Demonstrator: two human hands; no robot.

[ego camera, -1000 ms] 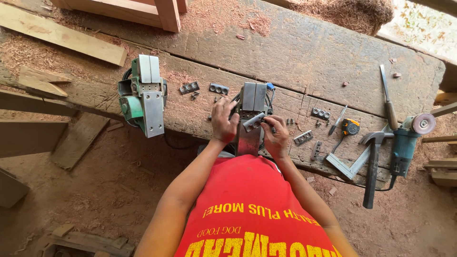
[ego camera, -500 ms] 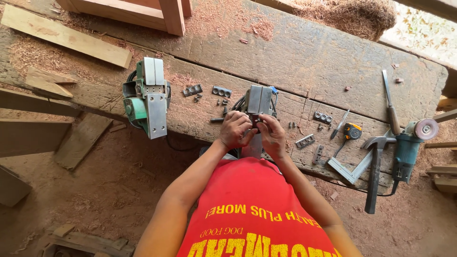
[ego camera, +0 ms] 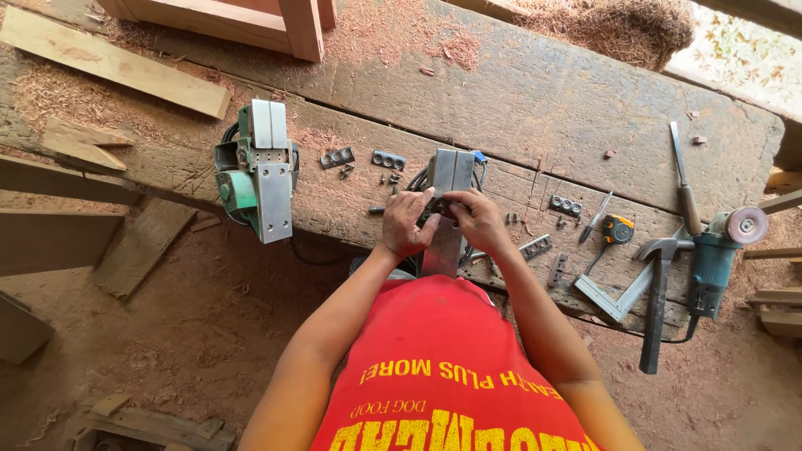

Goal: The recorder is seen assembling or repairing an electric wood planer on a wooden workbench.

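Note:
An upturned electric planer with a bare metal sole lies on the worn wooden workbench in front of me. My left hand and my right hand are both pressed together on its middle, fingers curled over the cutter area. What the fingers pinch there is hidden. Small metal plates and loose screws lie just beyond my left hand.
A second, green planer lies upside down to the left. To the right are a hammer, a metal square, a tape measure, a chisel and an angle grinder. Planks and sawdust cover the far bench and ground.
My hands have drawn closer together over the planer's middle; the small tool seen in my right hand a second ago is now hidden under my fingers.

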